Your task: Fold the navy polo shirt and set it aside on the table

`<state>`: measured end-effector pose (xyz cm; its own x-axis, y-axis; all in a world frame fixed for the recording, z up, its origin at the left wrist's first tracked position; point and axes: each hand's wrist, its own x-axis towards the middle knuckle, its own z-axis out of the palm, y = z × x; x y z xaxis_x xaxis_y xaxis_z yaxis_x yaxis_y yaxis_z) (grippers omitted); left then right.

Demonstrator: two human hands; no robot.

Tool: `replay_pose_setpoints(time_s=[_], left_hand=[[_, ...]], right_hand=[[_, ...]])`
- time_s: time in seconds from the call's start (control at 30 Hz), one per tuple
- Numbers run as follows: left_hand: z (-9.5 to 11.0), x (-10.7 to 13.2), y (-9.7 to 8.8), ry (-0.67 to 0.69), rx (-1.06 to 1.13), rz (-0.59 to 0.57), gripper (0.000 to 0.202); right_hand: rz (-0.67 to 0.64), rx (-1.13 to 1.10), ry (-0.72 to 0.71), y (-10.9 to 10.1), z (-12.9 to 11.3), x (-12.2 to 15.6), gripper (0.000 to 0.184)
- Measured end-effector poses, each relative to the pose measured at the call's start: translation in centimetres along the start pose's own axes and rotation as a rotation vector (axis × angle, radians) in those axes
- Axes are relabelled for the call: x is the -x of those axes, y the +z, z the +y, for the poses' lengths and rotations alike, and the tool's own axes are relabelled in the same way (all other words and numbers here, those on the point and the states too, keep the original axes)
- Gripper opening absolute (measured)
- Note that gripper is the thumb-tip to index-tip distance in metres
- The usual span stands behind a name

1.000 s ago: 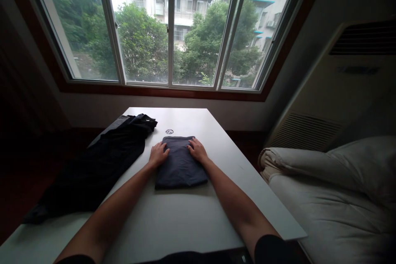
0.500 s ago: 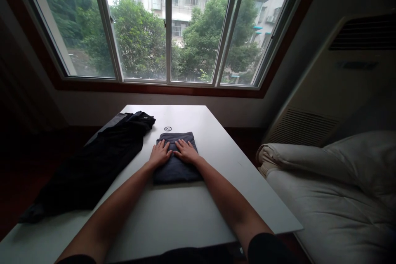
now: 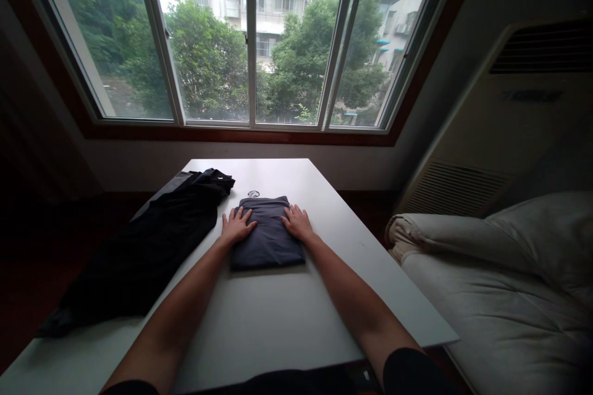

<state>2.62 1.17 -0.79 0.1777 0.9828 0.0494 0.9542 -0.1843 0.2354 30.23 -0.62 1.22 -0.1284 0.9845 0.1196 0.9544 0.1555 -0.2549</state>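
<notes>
A folded dark grey garment [image 3: 267, 237] lies flat near the middle of a white table [image 3: 278, 321]. My left hand [image 3: 236, 226] rests open and flat on the garment's left edge, fingers spread. At the right edge my right hand [image 3: 296, 222] lies the same way, open, palm down. Neither hand holds anything. Both bare forearms stretch across the table toward me.
A long black garment [image 3: 148, 247] is spread along the table's left side, hanging over the edge. A small round logo [image 3: 252, 194] marks the tabletop behind the folded piece. A white cushioned seat [image 3: 500, 284] stands right of the table; a large window [image 3: 250, 37] is behind.
Half a second ago both hands were close together on the middle of the folded garment. They have since slid apart to its left and right edges.
</notes>
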Motion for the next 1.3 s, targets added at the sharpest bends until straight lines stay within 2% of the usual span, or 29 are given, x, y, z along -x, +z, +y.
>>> replay_pose_setpoints(time_s=[0.1,0.17,0.27,0.33,0.47,0.6,0.7,0.8,0.93,1.0,1.13,1.3], left_hand=[[-1.3,-0.4,-0.6,-0.101,0.008,0.133,0.063],[-2.4,-0.6,-1.1,-0.147,0.047,0.22,0.055],[-3.5,-0.6,-1.6,-0.129,0.12,0.288,0.047],[-3.4,-0.5,-1.8,-0.111,0.141,0.295,0.044],[-0.7,0.5,-1.7,-0.105,0.117,0.284,0.042],[3.6,1.9,-0.5,0.052,0.095,0.246,0.043],[5.2,2.6,0.7,0.153,0.073,0.154,0.05],[5.0,2.7,1.4,0.163,0.037,0.098,0.061],[3.4,2.1,1.1,0.069,0.008,0.066,0.07],[2.7,1.8,0.8,0.009,-0.003,0.061,0.071],[1.5,1.6,0.5,-0.098,-0.008,0.081,0.068],[0.8,1.8,-0.1,-0.084,0.009,0.18,0.06]], right_hand=[[0.015,-0.01,-0.124,-0.3,-2.1,0.7,0.057],[-0.022,-0.035,-0.261,-0.3,-3.9,1.4,0.056],[-0.089,-0.06,-0.46,0.5,-6.4,2.7,0.056],[-0.098,-0.051,-0.497,1.2,-7.4,3.4,0.059],[-0.09,-0.03,-0.427,2.1,-7.5,3.1,0.064],[-0.048,-0.003,-0.274,2.3,-6.0,1.6,0.061],[-0.024,0.012,-0.209,2.3,-4.8,0.7,0.057],[0.028,0.018,-0.107,2.0,-3.1,0.2,0.054],[0.095,0.012,0.105,1.7,-0.8,0.0,0.052],[0.118,0.009,0.168,1.7,-0.1,-0.1,0.052],[0.129,-0.008,0.165,1.8,0.2,-0.1,0.049],[0.147,-0.096,0.164,1.2,0.4,-0.5,0.048]])
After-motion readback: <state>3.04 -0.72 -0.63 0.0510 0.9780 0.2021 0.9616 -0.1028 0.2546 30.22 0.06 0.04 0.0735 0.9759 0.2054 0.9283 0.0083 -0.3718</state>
